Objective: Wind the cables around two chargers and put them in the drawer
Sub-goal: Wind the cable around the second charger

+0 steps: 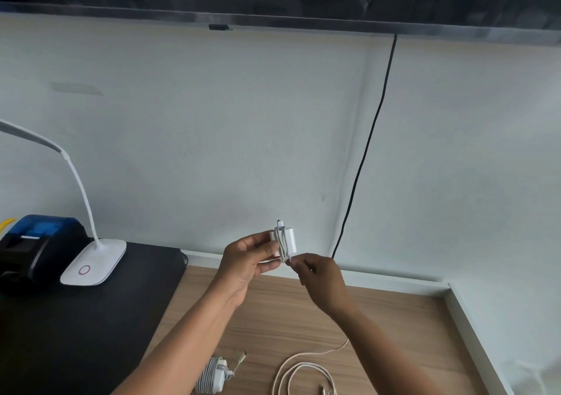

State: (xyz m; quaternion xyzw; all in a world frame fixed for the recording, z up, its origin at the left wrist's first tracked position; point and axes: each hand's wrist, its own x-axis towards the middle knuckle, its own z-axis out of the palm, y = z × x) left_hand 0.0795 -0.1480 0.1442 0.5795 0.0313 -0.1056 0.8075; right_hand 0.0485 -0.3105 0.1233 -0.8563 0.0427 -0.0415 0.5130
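A small white charger with its cable wound around it is held up above the wooden desk. My left hand grips the charger's left side. My right hand pinches the cable's end just below the charger's right corner. A second white charger, wrapped in its cable, lies on the desk near the front edge under my left forearm. No drawer is in view.
A loose white cable lies coiled on the desk at the front. A white desk lamp and a black and blue printer stand on a black mat at left. A black cord runs down the wall.
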